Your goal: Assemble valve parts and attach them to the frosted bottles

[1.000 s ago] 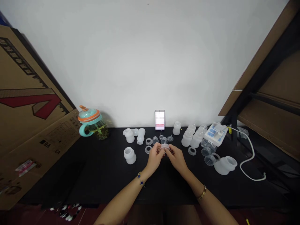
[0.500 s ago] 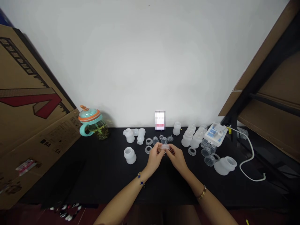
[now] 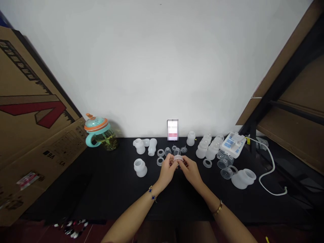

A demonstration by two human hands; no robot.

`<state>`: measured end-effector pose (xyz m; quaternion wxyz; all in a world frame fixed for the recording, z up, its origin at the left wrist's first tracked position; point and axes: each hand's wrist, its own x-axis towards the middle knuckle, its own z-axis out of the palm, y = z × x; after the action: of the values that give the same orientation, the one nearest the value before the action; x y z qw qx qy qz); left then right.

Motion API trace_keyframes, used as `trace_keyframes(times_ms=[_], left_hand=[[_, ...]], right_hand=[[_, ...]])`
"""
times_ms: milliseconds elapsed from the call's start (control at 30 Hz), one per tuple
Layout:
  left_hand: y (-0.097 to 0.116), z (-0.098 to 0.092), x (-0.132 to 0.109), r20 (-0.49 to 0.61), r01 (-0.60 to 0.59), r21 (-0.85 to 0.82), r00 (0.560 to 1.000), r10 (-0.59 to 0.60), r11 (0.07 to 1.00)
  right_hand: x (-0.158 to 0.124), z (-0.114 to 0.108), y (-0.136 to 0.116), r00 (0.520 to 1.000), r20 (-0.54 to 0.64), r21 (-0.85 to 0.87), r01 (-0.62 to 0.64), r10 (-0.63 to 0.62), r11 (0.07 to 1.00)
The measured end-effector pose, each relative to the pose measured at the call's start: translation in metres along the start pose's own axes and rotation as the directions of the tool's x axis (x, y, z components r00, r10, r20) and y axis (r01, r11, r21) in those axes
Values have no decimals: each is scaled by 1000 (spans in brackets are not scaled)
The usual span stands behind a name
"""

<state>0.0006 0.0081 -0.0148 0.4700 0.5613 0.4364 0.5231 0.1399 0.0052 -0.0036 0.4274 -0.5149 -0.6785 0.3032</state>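
In the head view, my left hand (image 3: pixel 167 167) and my right hand (image 3: pixel 189 169) meet above the middle of the black table. Between their fingertips is a translucent bottle collar ring (image 3: pixel 178 157), pinched from both sides. Whether a teat sits inside it is too small to tell. Just beyond my fingers lie a clear dome cap (image 3: pixel 167 151), a teat (image 3: pixel 184 149) and loose collar rings (image 3: pixel 160 153). An open baby bottle (image 3: pixel 140 168) stands left of my hands.
More bottles (image 3: pixel 152 147) are at the back left, near a teal-lidded teapot (image 3: pixel 100 133). Capped bottles (image 3: pixel 203 148), clear caps (image 3: pixel 226 173), a white power strip (image 3: pixel 233 145) and its cable occupy the right. A phone (image 3: pixel 172 130) leans against the wall. Cardboard (image 3: pixel 32 111) borders the left.
Both hands stay in nearly the same place, still gripping the collar ring. The ring and fingers have shifted very slightly; the objects on the table have not moved.
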Motion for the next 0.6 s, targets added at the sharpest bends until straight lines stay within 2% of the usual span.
trace_keyframes(times_ms=[433,600], left_hand=[[7,-2,-1,-39,4,3,999,-4,1000],[6,-2,-1,-47,3,18,999,-2,1000]], right_hand=[[-1,-1,-2,1000,15,61,0,-1,998],[-1,-1,-1,1000,30,20,1,-2,1000]])
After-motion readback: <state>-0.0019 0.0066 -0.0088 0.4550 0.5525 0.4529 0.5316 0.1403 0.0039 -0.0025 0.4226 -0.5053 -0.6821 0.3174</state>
